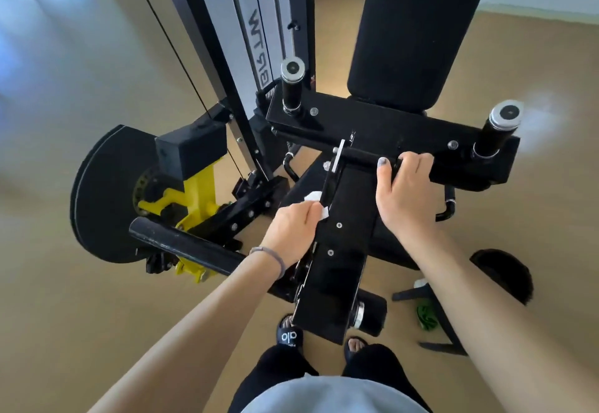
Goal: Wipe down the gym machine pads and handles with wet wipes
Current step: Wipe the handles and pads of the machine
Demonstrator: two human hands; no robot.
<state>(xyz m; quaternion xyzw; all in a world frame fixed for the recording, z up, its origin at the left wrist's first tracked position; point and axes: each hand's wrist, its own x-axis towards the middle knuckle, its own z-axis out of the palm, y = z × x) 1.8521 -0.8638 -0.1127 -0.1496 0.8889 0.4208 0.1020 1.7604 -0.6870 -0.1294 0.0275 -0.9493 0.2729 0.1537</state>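
A black gym machine stands in front of me, with a tall back pad (418, 27) and a flat black metal arm (340, 241) running toward me. My left hand (291, 228) pinches a white wet wipe (316, 200) against the left edge of that arm. My right hand (405, 185) grips a short black crossbar (359, 155) at the far end of the arm, thumb over the bar. Two upright black handles with silver caps rise from the cross frame, one on the left (291, 83) and one on the right (499, 127).
A black roller bar (184, 245) juts out at lower left beside yellow brackets (197, 185) and a black round cam plate (103, 192). The weight stack column (256, 33) and a cable rise behind. A green item (427, 315) lies on the tan floor by my feet.
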